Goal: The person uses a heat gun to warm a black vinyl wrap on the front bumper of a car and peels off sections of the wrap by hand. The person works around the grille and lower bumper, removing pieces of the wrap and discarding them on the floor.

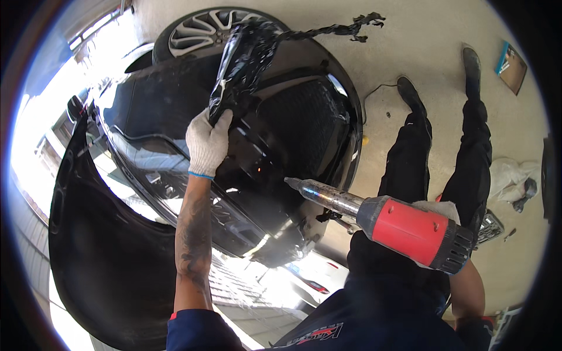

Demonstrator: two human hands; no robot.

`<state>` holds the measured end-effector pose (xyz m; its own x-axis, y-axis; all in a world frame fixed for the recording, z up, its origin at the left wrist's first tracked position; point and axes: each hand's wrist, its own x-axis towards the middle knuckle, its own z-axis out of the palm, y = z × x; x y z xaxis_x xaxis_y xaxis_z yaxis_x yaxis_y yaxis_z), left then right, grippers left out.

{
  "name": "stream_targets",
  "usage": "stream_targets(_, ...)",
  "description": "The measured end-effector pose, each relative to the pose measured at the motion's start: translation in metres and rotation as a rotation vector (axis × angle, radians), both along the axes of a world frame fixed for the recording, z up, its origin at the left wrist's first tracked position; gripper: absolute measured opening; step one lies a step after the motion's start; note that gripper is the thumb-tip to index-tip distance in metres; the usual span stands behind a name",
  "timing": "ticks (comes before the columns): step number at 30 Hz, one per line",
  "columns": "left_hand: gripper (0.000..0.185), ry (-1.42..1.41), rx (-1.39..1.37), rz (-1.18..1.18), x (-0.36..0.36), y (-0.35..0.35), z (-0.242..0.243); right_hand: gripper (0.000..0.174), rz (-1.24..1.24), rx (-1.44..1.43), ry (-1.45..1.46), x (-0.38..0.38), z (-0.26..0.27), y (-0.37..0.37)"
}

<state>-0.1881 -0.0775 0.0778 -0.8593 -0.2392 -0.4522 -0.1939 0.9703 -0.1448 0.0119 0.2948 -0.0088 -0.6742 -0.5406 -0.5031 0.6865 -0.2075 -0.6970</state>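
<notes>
My left hand (207,142), in a white knit glove with a blue cuff, grips a strip of crumpled, glossy black film (248,59). The film stretches away over the car's bodywork, and a twisted tail of it hangs out over the floor. My right hand (441,211), gloved too and mostly hidden behind the tool, holds a red and black heat gun (406,230). Its metal nozzle (294,182) points left towards the glossy black car (167,94), apart from my left hand. A dark mesh-like section (298,114) shows in the bodywork.
A spoked wheel (210,33) stands at the car's far side. One large curved black panel (109,281) rises on the left. My legs (404,158) are at right, near a cord (373,92). On the floor lie a cardboard box (511,68), clear plastic (505,175) and a tool case (489,228).
</notes>
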Motion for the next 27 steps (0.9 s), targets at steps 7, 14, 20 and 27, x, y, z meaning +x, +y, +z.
stream_targets(7,0.036,0.158,-0.018,0.186,0.011,0.007,-0.007,0.034,-0.112,0.037,-0.056,0.033,0.011,-0.006)
stream_targets(14,0.035,0.207,0.031,0.142,0.043,0.028,0.010,0.035,-0.085,0.179,0.200,0.057,0.007,-0.004)
stream_targets(20,0.030,0.191,0.177,0.121,0.058,0.037,0.025,0.030,-0.168,0.161,0.171,0.063,0.011,-0.018)
stream_targets(27,0.039,0.079,0.511,-0.307,-0.041,0.012,0.064,0.046,-0.197,-0.023,-0.054,0.057,0.017,-0.025)
